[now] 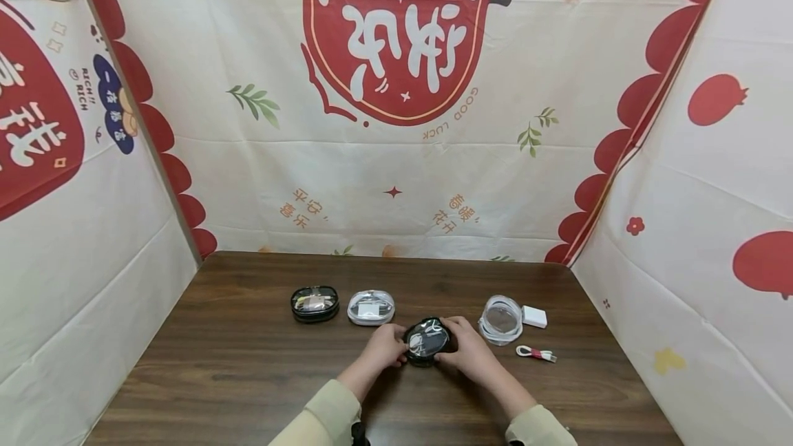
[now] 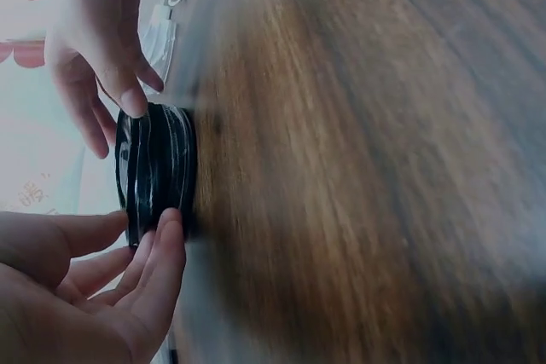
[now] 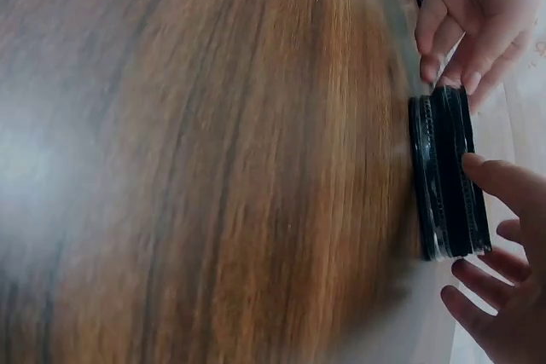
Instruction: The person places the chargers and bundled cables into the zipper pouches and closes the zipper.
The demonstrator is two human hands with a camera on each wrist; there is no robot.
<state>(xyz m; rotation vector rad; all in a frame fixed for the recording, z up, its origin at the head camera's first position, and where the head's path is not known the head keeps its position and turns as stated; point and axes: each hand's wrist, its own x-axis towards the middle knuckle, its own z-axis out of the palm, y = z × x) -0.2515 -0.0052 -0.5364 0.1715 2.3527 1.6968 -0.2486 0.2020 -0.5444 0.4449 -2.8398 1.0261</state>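
A small black zip pouch (image 1: 427, 341) with a clear top lies on the table between my two hands. My left hand (image 1: 385, 346) grips its left side, the thumb near the upper rim and the fingers low on the side wall. On the opposite side, my right hand (image 1: 467, 348) holds the pouch between thumb and fingers. The black zip band around the pouch (image 2: 158, 172) shows in the left wrist view. From the right wrist, the pouch (image 3: 448, 176) appears flat on the wood, its side wall facing the camera. Whether anything is inside cannot be made out.
Behind my left hand stand a black-edged clear pouch (image 1: 314, 303) and a white-edged one (image 1: 371, 308), both with things inside. Right of my hands lie a round white-edged clear pouch (image 1: 500, 321), a white charger block (image 1: 534, 316) and a white USB cable (image 1: 535, 354) with a red tie.
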